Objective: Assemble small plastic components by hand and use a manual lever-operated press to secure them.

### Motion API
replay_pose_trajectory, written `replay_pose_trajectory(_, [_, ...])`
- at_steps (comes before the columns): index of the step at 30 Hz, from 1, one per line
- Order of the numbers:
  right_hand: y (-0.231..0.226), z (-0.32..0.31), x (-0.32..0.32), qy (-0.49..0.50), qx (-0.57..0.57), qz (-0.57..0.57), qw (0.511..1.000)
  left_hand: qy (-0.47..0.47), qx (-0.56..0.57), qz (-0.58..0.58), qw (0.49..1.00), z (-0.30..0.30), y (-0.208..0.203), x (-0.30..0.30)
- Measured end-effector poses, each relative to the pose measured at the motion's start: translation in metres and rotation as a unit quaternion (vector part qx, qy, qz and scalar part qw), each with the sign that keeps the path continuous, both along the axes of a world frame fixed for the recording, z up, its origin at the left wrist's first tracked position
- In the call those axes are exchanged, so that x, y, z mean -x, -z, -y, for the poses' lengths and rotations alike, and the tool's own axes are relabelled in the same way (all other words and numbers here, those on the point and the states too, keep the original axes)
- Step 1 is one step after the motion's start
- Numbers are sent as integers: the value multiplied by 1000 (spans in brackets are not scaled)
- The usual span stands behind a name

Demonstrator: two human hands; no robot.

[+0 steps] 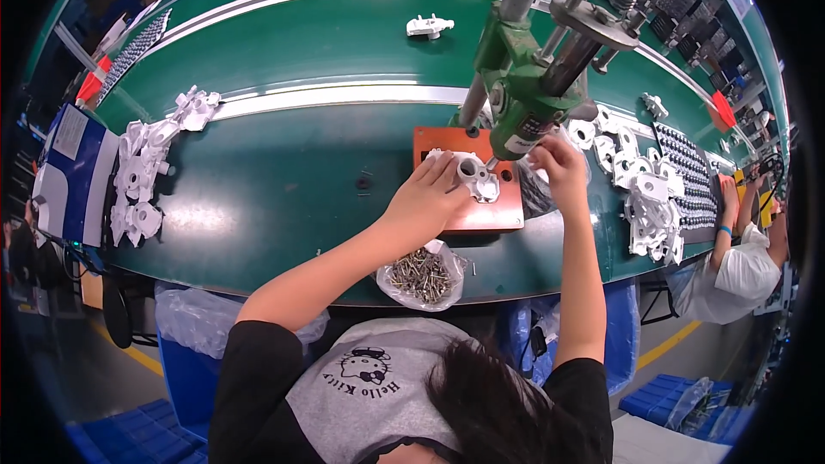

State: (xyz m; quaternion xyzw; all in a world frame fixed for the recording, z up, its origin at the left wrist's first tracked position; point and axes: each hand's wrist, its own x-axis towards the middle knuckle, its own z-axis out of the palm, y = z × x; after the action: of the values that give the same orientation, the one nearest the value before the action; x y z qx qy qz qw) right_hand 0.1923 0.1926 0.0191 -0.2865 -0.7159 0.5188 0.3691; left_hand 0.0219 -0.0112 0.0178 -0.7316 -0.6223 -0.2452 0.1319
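Left hand (427, 198): holding white part (486, 191) against orange block (505, 211), apparently steadying it.
Right hand (560, 163): curling at part's three o'clock; grip unclear.

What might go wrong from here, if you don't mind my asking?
The left hand rests on the white part beside the green machine's tip, so fingers might get pinched if that tip came down. The open bag of metal pieces sits at the table's edge, near the left forearm; a bump could perhaps spill it.
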Motion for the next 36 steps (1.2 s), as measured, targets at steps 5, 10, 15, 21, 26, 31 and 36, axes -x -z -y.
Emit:
replay_pose_trajectory(5, [-32,61,12,61,-219,120,966,28,27,74,996,-1,3,-1])
replay_pose_trajectory(10, [-5,68,24,-11,-399,140,906,50,31,102,993,7,-1,1])
replay_pose_trajectory(15, [-15,82,18,-75,-446,186,872,45,22,111,993,7,4,4])
replay_pose_trajectory(21, [-11,90,12,-60,-333,189,922,39,-35,116,992,4,11,6])
replay_pose_trajectory(26, [-28,111,-2,20,-143,76,987,41,-7,119,992,5,12,13])
replay_pose_trajectory(31, [-26,174,9,-240,-417,170,860,36,-19,115,993,4,15,13])
replay_pose_trajectory(36, [-7,175,20,-315,-445,169,821,42,-38,150,987,6,11,12])
